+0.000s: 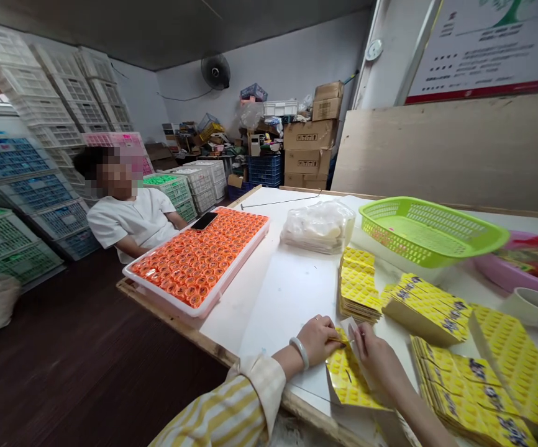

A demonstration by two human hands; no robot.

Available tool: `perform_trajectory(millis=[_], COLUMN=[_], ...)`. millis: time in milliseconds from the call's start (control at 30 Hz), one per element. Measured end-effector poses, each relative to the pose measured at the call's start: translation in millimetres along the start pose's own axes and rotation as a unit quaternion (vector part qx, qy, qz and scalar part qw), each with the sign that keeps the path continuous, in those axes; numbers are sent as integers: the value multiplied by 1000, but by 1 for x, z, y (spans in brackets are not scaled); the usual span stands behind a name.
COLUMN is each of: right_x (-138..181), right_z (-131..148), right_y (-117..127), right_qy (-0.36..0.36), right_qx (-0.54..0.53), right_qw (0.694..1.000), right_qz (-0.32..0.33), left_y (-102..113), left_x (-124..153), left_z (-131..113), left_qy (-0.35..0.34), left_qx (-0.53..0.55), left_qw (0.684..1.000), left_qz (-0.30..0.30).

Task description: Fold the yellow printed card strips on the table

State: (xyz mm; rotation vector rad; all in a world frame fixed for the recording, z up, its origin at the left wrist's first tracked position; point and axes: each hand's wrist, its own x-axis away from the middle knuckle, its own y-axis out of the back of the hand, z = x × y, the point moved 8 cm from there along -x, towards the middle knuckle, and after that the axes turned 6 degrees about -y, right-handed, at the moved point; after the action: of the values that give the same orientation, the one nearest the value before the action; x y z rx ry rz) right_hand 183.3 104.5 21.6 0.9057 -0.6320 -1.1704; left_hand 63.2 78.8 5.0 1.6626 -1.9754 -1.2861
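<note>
My left hand (315, 340), with a pale bangle at the wrist, has its fingers closed on the far edge of a yellow printed card sheet (350, 379). Close beside it, my right hand (377, 360) pinches a thin whitish piece (350, 328), paper or film; I cannot tell which. That piece stands upright along the yellow sheet. Just beyond my hands is a stack of yellow cards (360, 282). More yellow stacks (427, 307) lie to the right, some with dark print, and a large pile (471, 391) sits beside my right forearm.
A white tray (232, 288) of orange round lids (199, 257) with a black phone (204, 221) on it stands at the left table edge. A person (132, 217) sits behind it. Clear plastic bags (318, 226), a green basket (437, 251) and a white cup (532, 305) are farther back.
</note>
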Motion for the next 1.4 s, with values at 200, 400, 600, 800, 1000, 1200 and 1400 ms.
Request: perform_trajectory(millis=[200, 400, 600, 800, 1000, 1200, 1400], right_x=[2, 3, 5, 5, 7, 5, -10], right_z=[-1, 4, 17, 32, 35, 39, 38], right_y=[-20, -27, -29, -40, -39, -36, -38], right_qy=[-16, -14, 10, 41, 40, 61, 73], right_qx=[114, 194, 227, 236, 261, 236, 208], right_qw=[993, 978, 968, 962, 955, 956, 955], right_qz=[36, 82, 109, 130, 133, 163, 199], left_y=[-9, -1, 9, 7, 22, 13, -6], left_x=[0, 4, 10, 9, 21, 44, 24], left_z=[4, 10, 15, 13, 4, -40, -40], left_qy=[8, 32, 57, 63, 56, 35, 0], left_qx=[-7, 27, 67, 80, 68, -75, -204], left_qw=[1000, 999, 996, 995, 996, 995, 976], left_qz=[25, 24, 11, 10, 9, 55, 74])
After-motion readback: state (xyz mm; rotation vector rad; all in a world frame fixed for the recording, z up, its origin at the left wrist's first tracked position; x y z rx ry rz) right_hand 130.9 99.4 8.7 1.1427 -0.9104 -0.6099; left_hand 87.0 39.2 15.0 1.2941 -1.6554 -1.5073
